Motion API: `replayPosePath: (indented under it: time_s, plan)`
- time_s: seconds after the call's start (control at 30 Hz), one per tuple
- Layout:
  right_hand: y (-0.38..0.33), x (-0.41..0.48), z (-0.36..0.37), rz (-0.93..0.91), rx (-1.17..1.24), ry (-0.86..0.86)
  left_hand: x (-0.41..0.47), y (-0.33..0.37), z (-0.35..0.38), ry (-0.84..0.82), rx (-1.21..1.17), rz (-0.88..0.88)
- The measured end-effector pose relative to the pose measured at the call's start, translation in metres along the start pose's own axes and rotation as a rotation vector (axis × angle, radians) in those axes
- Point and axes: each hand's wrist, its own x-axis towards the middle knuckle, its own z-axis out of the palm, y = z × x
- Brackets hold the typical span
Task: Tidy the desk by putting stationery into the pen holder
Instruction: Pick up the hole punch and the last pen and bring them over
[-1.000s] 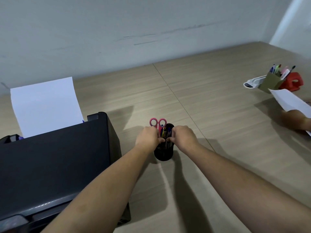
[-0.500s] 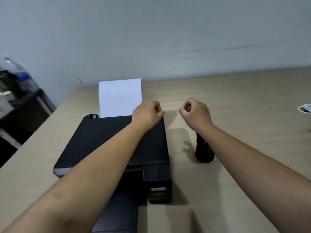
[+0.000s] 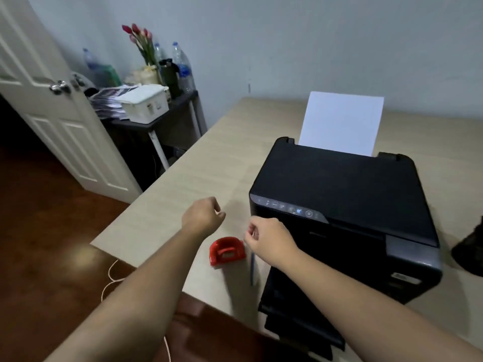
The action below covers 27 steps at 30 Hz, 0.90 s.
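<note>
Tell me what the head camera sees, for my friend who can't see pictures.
Two bare hands, the left hand and the right hand, hover loosely curled and empty over a beige desk. Below them lie a red tape holder and a blue pen, beside a black printer loaded with white paper.

Head view, single camera.
Looks forward and down, near, over desk (image 3: pixel 230 163); printer (image 3: pixel 339 205) right of centre.

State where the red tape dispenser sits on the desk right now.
In the head view, the red tape dispenser sits near the desk's front left corner, just left of a blue pen and the black printer.
</note>
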Motion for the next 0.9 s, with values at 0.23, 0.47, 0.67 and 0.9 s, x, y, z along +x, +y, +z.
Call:
replayPosePath:
  time_s: [0.23, 0.47, 0.67, 0.9]
  plan:
    - [0.030, 0.025, 0.081, 0.275, -0.225, -0.302, 0.001, -0.060, 0.059, -0.334, -0.133, 0.047]
    - [0.028, 0.034, 0.106, 0.353, -0.299, -0.266, 0.006, -0.081, 0.072, -0.375, -0.385, -0.013]
    - [0.009, 0.042, 0.102, 0.485, -0.167, -0.254, 0.012, -0.094, 0.055, -0.389, -0.421, 0.012]
    - [-0.037, 0.055, 0.043, 0.250, -0.033, -0.296, 0.040, -0.100, -0.011, -0.260, -0.413, 0.014]
